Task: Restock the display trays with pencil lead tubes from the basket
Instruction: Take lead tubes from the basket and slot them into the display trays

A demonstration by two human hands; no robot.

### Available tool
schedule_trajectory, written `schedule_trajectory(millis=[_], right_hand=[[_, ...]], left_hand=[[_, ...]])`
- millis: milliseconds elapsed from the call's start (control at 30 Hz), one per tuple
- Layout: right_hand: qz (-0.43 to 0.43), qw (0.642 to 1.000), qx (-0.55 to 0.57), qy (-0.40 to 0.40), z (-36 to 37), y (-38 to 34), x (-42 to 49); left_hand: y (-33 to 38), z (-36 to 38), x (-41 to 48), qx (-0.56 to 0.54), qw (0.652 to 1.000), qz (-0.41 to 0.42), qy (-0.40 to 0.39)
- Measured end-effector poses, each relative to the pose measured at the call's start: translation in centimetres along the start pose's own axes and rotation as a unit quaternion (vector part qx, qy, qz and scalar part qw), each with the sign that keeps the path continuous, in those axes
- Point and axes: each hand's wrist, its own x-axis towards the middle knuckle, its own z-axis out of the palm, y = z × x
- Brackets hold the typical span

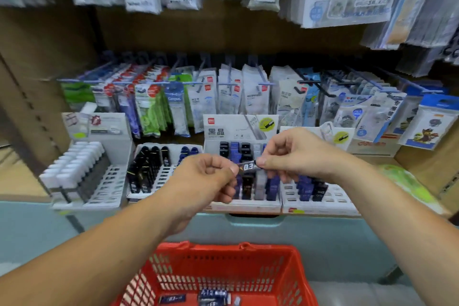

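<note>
A small pencil lead tube (pixel 248 166) marked 0.3 lies level between my two hands, above the middle display tray (pixel 244 202). My left hand (pixel 206 181) pinches its left end and my right hand (pixel 295 154) pinches its right end. Below, a red plastic basket (pixel 280 278) holds a few more dark lead tubes (pixel 213 297) on its bottom. The white trays on the shelf hold upright black and blue tubes, with several open slots in the left tray (pixel 166 179) and the right tray (pixel 332 197).
A tray of white-capped items (pixel 74 169) stands at the far left. Packets of correction tape hang on hooks (pixel 231 97) behind the trays and overhead. A pale teal shelf front (pixel 330 238) runs below the trays. Brown side panels close in the shelf.
</note>
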Motion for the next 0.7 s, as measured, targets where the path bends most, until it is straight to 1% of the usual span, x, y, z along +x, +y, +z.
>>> schedule_trajectory(millis=[100,233,267,333,433,567,700], right_hand=[[-0.043,0.996,-0.075,-0.017,2.9,-2.5,2.1],[-0.115,0.983,-0.143,0.019,7.4,-4.9,5.5],[-0.119,0.980,-0.154,0.039,8.3,-5.1,6.3],[-0.110,0.977,-0.164,0.076,9.6,-4.9,7.9],[-0.114,0.971,-0.181,0.107,11.2,-4.0,9.7],[-0.123,0.957,-0.251,0.077,13.0,-3.5,11.3],[-0.070,0.952,-0.297,0.006,13.7,-3.4,12.5]], left_hand=[[0.3,-4.3,-1.1,-0.031,0.998,0.022,0.055],[0.8,-10.3,-2.1,-0.072,0.986,0.056,0.140],[0.7,-11.9,-2.2,-0.057,0.982,0.066,0.170],[0.4,-14.8,-2.2,0.015,0.971,0.090,0.221],[-0.6,-17.6,-1.8,0.133,0.953,0.109,0.251],[-1.9,-19.1,-0.3,0.231,0.933,0.124,0.245],[-2.1,-18.3,2.4,0.276,0.921,0.142,0.235]])
